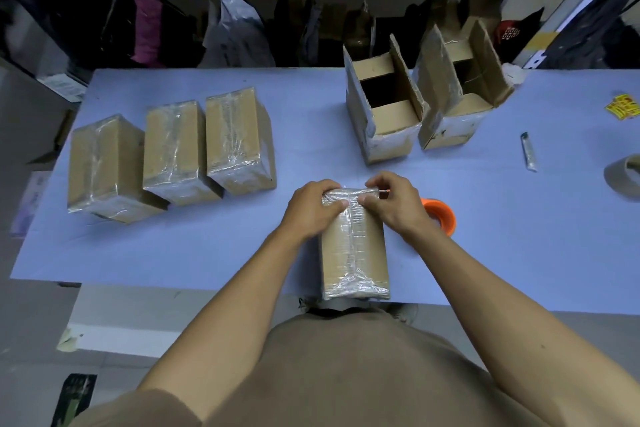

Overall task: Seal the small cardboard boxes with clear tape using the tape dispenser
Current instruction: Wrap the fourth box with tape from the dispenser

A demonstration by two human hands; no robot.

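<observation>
A small cardboard box [353,250] lies closed in front of me on the blue table [485,253], with clear tape along its top seam and over both ends. My left hand [311,208] grips its far left corner. My right hand [394,201] presses the tape down on the far right corner, thumb against the top. An orange tape dispenser [441,215] sits on the table just right of my right wrist, partly hidden by it. Three taped boxes [173,152] lie in a row at the left. Two open boxes [384,104] [460,87] stand at the back right.
A small cutter [529,151] lies at the right. A roll of tape [625,175] sits at the right edge. Yellow stickers [623,107] lie at the far right. Shelves with bags and cardboard [242,28] stand behind the table.
</observation>
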